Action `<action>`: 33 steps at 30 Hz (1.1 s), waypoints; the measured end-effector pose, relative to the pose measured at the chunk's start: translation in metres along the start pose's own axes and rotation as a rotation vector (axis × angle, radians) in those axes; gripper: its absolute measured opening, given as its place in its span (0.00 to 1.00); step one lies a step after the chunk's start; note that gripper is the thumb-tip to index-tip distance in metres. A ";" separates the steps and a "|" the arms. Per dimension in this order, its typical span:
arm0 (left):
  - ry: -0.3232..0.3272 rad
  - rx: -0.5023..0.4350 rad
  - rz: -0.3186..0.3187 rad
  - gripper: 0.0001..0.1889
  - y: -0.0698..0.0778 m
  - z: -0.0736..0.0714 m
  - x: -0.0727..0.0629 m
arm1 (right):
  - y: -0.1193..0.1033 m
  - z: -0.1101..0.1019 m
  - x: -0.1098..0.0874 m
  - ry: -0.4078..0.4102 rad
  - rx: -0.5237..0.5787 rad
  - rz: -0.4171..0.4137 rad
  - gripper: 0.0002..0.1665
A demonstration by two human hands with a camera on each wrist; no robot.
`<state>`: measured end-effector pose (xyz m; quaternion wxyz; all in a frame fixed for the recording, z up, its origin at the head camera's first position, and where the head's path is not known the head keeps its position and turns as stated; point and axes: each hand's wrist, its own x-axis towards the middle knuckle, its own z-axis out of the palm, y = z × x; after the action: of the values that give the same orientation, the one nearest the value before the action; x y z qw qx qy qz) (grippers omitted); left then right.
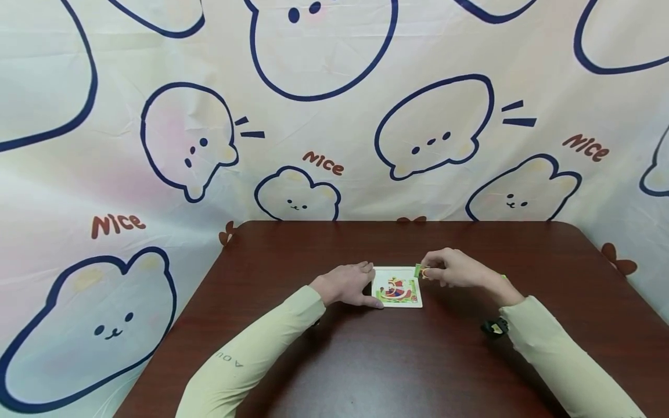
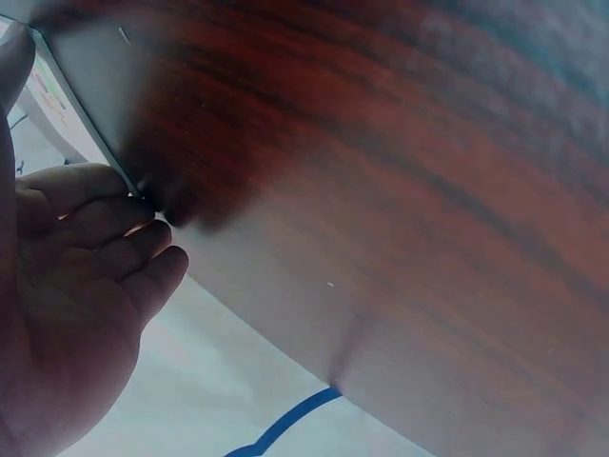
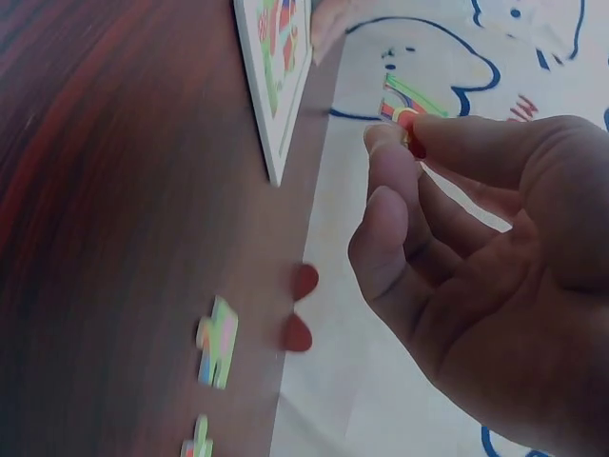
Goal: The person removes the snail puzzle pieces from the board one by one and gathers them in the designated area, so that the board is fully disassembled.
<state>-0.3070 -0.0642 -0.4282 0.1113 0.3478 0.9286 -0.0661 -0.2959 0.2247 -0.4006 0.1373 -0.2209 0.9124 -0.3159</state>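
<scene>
A small white-framed jigsaw puzzle (image 1: 384, 275) lies on the table, its lower part filled with colourful pieces and its upper part white. Along its left edge rests my left hand (image 1: 349, 284), the thumb at the near corner and the fingers by the far corner. In the left wrist view, those fingers (image 2: 105, 224) look loosely extended beside the frame. My right hand (image 1: 455, 268) pinches a jigsaw piece (image 3: 407, 105) between thumb and fingertips, held near the puzzle's far right corner. That piece is green with red and yellow; the fingers hide part of it.
Loose jigsaw pieces (image 3: 219, 343) lie on the table beyond the right hand, mostly hidden by the wrist in the head view. The dark wooden table (image 1: 387, 366) ends at a cloth backdrop (image 1: 360, 128) printed with cartoon bears.
</scene>
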 end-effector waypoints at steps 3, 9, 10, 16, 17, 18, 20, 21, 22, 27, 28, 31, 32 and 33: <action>0.000 0.003 0.002 0.52 0.000 -0.001 0.000 | 0.008 -0.004 -0.005 0.009 0.009 0.017 0.06; -0.007 0.002 0.002 0.53 -0.001 0.000 0.001 | 0.025 -0.008 -0.012 0.010 0.017 0.029 0.05; -0.007 0.004 0.002 0.53 -0.001 0.000 0.001 | 0.027 -0.009 -0.013 0.009 0.018 0.032 0.06; -0.008 0.010 0.002 0.52 -0.001 0.000 0.001 | 0.036 -0.012 -0.016 -0.008 0.037 0.037 0.06; -0.008 0.010 0.002 0.52 -0.001 0.000 0.001 | 0.037 -0.012 -0.016 -0.012 0.039 0.039 0.06; -0.007 0.010 0.002 0.52 -0.001 0.000 0.001 | 0.039 -0.012 -0.017 -0.016 0.045 0.045 0.06; -0.007 0.007 0.004 0.52 -0.001 0.000 0.001 | 0.042 -0.013 -0.018 -0.023 0.054 0.060 0.05; -0.006 0.008 0.005 0.52 -0.001 0.000 0.001 | 0.044 -0.013 -0.018 -0.026 0.055 0.071 0.04; -0.005 0.009 0.006 0.51 -0.001 0.000 0.001 | 0.046 -0.013 -0.018 -0.032 0.055 0.078 0.04; -0.006 0.014 0.009 0.51 0.000 0.000 0.001 | 0.054 -0.012 -0.021 -0.059 0.050 0.096 0.06; -0.005 0.014 0.010 0.51 0.000 0.000 0.001 | 0.056 -0.012 -0.022 -0.067 0.053 0.094 0.07; -0.001 0.015 0.012 0.51 0.000 0.000 0.000 | 0.060 -0.011 -0.023 -0.083 0.065 0.088 0.08; 0.001 0.016 0.012 0.51 -0.001 0.000 0.000 | 0.061 -0.011 -0.023 -0.089 0.067 0.082 0.08; 0.004 0.019 0.013 0.51 -0.001 0.000 0.000 | 0.062 -0.011 -0.023 -0.094 0.067 0.075 0.08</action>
<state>-0.3074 -0.0648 -0.4285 0.1068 0.3549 0.9259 -0.0735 -0.2996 0.2854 -0.4290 0.1989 -0.1965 0.9015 -0.3303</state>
